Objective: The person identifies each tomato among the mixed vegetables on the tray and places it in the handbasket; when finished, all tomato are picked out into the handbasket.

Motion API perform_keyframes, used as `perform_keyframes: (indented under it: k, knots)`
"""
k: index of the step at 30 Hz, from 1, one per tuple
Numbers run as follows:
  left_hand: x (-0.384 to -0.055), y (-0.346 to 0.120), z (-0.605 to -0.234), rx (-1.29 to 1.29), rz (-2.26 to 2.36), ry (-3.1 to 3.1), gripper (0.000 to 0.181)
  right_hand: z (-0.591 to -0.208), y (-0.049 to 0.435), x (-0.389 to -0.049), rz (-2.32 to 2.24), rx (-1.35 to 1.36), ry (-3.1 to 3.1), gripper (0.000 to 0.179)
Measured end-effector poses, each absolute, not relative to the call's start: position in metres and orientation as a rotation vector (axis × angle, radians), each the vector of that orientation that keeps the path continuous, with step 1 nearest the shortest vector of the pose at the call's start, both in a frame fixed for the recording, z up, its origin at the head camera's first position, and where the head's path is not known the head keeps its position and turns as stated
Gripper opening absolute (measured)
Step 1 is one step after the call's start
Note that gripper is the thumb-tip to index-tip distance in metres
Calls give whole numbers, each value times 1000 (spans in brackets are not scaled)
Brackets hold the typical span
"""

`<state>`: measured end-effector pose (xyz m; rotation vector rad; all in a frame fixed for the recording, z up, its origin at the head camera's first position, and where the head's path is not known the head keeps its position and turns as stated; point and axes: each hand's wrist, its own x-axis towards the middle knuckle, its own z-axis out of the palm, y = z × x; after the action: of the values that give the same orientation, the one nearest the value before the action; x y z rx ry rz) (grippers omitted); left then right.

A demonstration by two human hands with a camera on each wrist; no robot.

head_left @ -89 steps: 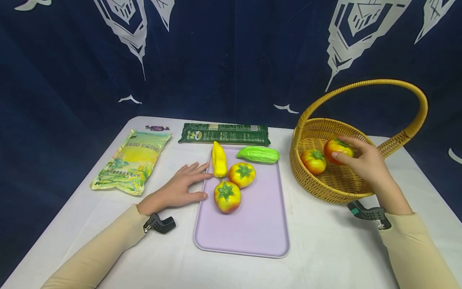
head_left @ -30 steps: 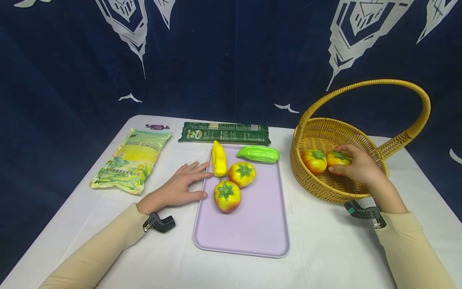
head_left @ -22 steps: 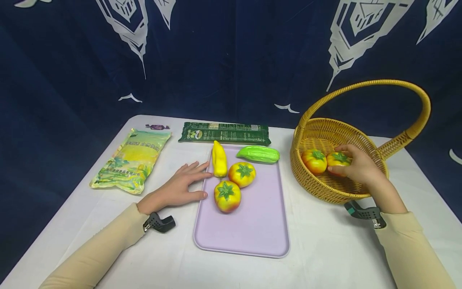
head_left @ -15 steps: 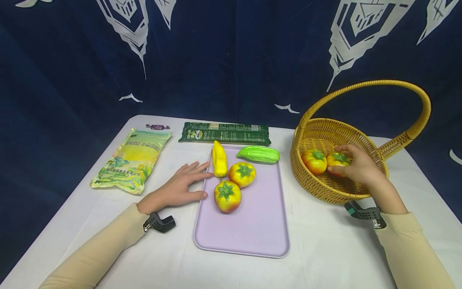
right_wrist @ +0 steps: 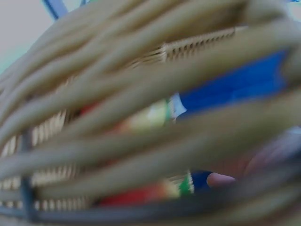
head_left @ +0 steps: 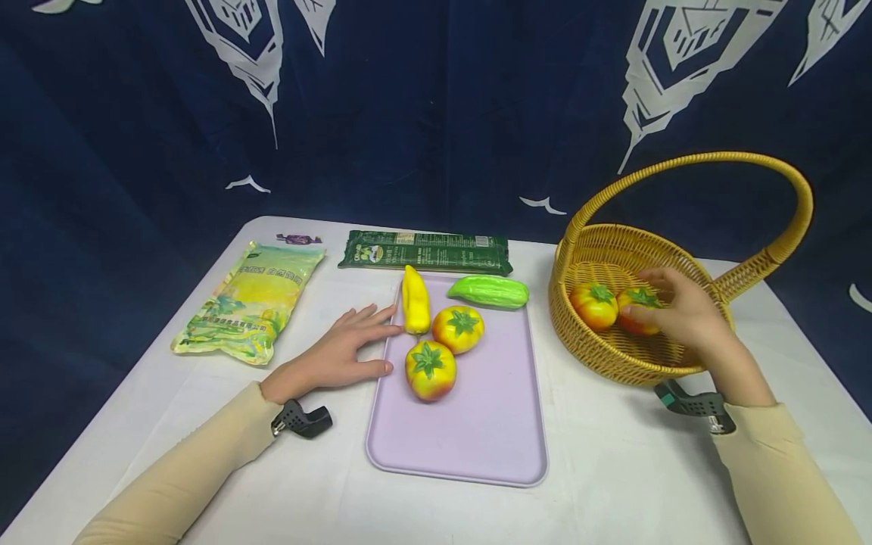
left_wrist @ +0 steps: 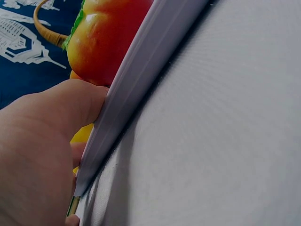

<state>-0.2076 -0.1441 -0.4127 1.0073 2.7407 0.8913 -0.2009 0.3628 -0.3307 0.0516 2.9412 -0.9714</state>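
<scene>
Inside the wicker basket [head_left: 579, 341] on the right, two red-yellow tomatoes lie side by side: a left tomato [head_left: 594, 306] and a right tomato [head_left: 635, 301]. My right hand [head_left: 684, 314] reaches over the near rim, its thumb and fingers loosely spread just above the right tomato. In the right wrist view the basket weave covers most of the scene, and the thumb [right_wrist: 221, 179] shows apart from the fruit. My left hand [head_left: 341, 352] lies flat with fingers spread, its fingertips on the left rim of the lilac tray [head_left: 477, 424].
The tray bears a yellow pepper [head_left: 415, 303], a ridged green vegetable [head_left: 489, 291] and two more tomatoes [head_left: 431, 371]. Behind it lies a green packet [head_left: 425, 252]. A yellow-green bag [head_left: 252, 303] and a purple wrapped candy [head_left: 298, 239] are at left. The basket's handle [head_left: 722, 157] arches high.
My right hand lowered the right tomato into the basket beside the other. Since half a second ago its fingers have loosened and lifted slightly off the fruit. My left hand has stayed still.
</scene>
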Motion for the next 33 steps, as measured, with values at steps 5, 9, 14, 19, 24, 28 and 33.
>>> perform_keyframes:
  k: [5,9,14,19,24,28,33]
  knots:
    - [-208,-144,-413,1015,888,2739,60,-320,355,-193,-981,20,3032,68]
    - [-208,-144,-413,1020,862,2748,60,-307,341,-183,-1043,-7,3061,69]
    - [-209,-144,-414,1013,844,2758,61,-297,319,-171,-1091,-137,3088,65]
    - [-208,-144,-414,1000,855,2751,61,-302,296,-164,-1189,-442,3109,54]
    - [-208,-145,-414,987,857,2744,61,-317,270,-163,-1312,-758,3008,51]
    - [-208,-144,-414,987,852,2742,60,-330,250,-167,-1295,-883,2926,53]
    - [-209,-144,-414,987,851,2746,60,-340,223,-180,-1206,-991,2845,51]
